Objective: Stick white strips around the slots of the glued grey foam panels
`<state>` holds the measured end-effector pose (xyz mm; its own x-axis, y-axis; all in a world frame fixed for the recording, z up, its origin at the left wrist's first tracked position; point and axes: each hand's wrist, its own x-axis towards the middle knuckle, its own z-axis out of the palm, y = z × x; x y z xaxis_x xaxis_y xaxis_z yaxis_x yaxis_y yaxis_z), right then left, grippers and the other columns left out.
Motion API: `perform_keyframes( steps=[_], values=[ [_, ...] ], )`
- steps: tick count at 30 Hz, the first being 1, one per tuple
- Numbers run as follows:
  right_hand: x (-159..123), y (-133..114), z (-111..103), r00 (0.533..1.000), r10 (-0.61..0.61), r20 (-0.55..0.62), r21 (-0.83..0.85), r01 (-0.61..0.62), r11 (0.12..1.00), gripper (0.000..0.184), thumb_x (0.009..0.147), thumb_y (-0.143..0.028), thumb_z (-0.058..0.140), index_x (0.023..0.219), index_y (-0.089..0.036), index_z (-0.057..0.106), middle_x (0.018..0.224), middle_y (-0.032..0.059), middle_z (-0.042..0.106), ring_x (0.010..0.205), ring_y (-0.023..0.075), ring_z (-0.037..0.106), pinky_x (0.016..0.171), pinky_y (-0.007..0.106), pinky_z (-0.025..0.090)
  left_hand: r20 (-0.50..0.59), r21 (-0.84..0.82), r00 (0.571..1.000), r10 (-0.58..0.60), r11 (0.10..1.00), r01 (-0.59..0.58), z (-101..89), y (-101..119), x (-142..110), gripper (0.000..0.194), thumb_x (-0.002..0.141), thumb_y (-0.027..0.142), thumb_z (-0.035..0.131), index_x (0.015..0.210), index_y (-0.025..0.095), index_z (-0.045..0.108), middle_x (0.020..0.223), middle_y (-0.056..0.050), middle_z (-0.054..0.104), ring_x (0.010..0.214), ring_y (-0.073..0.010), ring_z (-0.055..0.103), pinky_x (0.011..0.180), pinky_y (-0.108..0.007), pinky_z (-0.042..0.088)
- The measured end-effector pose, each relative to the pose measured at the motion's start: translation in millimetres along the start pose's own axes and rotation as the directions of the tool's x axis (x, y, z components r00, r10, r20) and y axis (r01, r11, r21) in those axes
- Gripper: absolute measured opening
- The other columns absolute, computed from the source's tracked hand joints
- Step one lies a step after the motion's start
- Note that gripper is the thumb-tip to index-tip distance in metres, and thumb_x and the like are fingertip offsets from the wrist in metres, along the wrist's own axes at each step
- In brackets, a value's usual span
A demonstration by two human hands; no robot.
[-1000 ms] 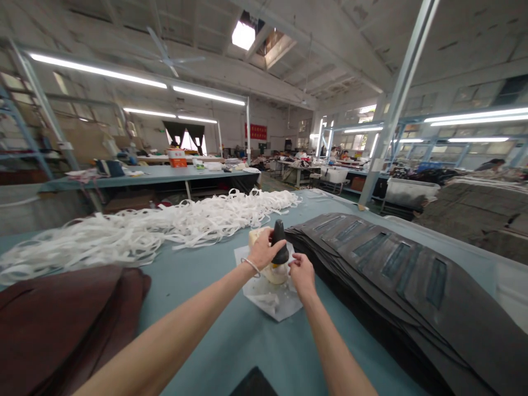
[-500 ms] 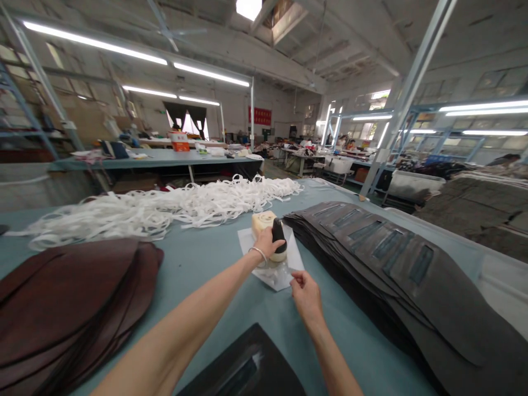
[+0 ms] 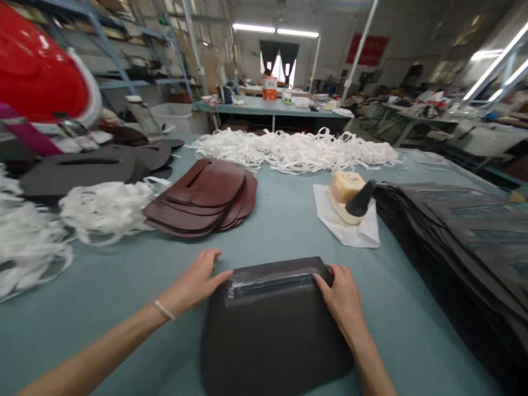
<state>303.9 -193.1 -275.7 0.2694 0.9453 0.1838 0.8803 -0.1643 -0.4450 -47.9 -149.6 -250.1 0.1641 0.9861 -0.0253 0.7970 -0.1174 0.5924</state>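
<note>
Panel [image 3: 280, 335] lies between hands, slot [image 3: 270, 285] crosswise; right hand [image 3: 345, 301] pinches upper-right corner, left hand [image 3: 193, 283] half-open, thumb at upper-left.

The red banner [image 3: 367, 50] shows no readable text.

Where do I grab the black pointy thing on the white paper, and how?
Try pinching the middle of the black pointy thing, coming from above and your side. It leans up to the right, narrowing to a tip that might slip through your fingers. The yellowish block crowds its left, and the dark stack sits to its right.
</note>
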Motion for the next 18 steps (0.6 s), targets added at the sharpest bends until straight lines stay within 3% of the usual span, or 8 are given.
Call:
perform_keyframes(
  steps=[2, 5, 8, 10, 12, 15, 18],
  values=[
    [-8, -9, 5, 0.999, -0.028, 0.017, -0.004, 0.028, 1.000, 0.045, 0.079, -0.045, 0.057, 0.112, -0.015, 0.059, 0.101, 0.0131, 0.063, 0.096, 0.0283, 0.059, 0.084, 0.039, 0.045, -0.001, 0.064, 0.996, -0.089, 0.994, 0.089, -1.2, -19, -39, 0.065, 0.073, 0.059, 0.059, 0.117, 0.013, 0.048, 0.113, -0.014, 0.053, 0.105, -0.0289, 0.054, 0.094, -0.043, 0.043],
    [-21, -20, 8, 0.996, 0.044, 0.083, 0.040, -0.047, 0.998, 0.046, 0.076, -0.047, 0.058, 0.110, -0.016, 0.059, 0.099, 0.0141, 0.066, 0.093, 0.0296, 0.061, 0.079, 0.039, 0.046, -0.054, 0.084, 0.993, -0.107, 0.990, 0.112, 3.6, -22, -69, 0.067, 0.070, 0.054, 0.064, 0.121, 0.014, 0.048, 0.113, -0.014, 0.051, 0.109, -0.0296, 0.051, 0.097, -0.043, 0.041],
    [-36, -27, 1, 0.978, 0.124, 0.169, 0.135, -0.147, 0.980, 0.039, 0.074, -0.048, 0.058, 0.099, -0.018, 0.060, 0.090, 0.0108, 0.069, 0.082, 0.0276, 0.064, 0.070, 0.036, 0.046, -0.028, -0.058, 0.990, -0.140, 0.989, 0.139, 3.3, -19, -73, 0.066, 0.063, 0.043, 0.070, 0.120, 0.016, 0.050, 0.109, -0.012, 0.054, 0.104, -0.0290, 0.054, 0.093, -0.041, 0.043],
    [-45, -32, -8, 0.966, 0.129, 0.224, 0.226, -0.180, 0.957, 0.034, 0.073, -0.049, 0.058, 0.088, -0.019, 0.061, 0.083, 0.0079, 0.069, 0.075, 0.0257, 0.064, 0.067, 0.035, 0.046, 0.065, -0.212, 0.978, -0.200, 0.955, 0.209, -1.1, -18, -70, 0.070, 0.055, 0.037, 0.075, 0.117, 0.015, 0.051, 0.100, -0.010, 0.059, 0.094, -0.0287, 0.058, 0.083, -0.040, 0.047],
    [-53, -37, -19, 0.947, 0.149, 0.283, 0.343, -0.245, 0.907, 0.034, 0.070, -0.049, 0.061, 0.083, -0.018, 0.062, 0.081, 0.0072, 0.070, 0.075, 0.0254, 0.065, 0.066, 0.034, 0.046, 0.172, -0.313, 0.965, -0.200, 0.917, 0.246, -7.3, -17, -68, 0.060, 0.056, 0.037, 0.074, 0.108, 0.014, 0.056, 0.088, -0.008, 0.063, 0.082, -0.0268, 0.061, 0.072, -0.037, 0.049],
    [-63, -46, -34, 0.888, 0.161, 0.431, 0.602, -0.416, 0.681, 0.038, 0.069, -0.046, 0.068, 0.092, -0.017, 0.063, 0.091, 0.0072, 0.071, 0.082, 0.0248, 0.066, 0.072, 0.034, 0.050, 0.297, -0.507, 0.950, -0.095, 0.828, 0.241, -17.7, -10, -71, 0.037, 0.068, 0.042, 0.066, 0.096, 0.017, 0.062, 0.088, -0.006, 0.068, 0.083, -0.0235, 0.064, 0.070, -0.032, 0.051],
    [-71, -54, -43, 0.801, 0.061, 0.595, 0.741, -0.576, 0.345, 0.039, 0.071, -0.039, 0.070, 0.103, -0.019, 0.061, 0.096, 0.0055, 0.072, 0.082, 0.0226, 0.067, 0.077, 0.036, 0.052, 0.419, -0.765, 0.907, -0.039, 0.524, 0.375, -26.8, -1, -79, 0.037, 0.071, 0.041, 0.068, 0.100, 0.019, 0.062, 0.097, -0.005, 0.071, 0.085, -0.0209, 0.066, 0.072, -0.030, 0.053]
  ],
)
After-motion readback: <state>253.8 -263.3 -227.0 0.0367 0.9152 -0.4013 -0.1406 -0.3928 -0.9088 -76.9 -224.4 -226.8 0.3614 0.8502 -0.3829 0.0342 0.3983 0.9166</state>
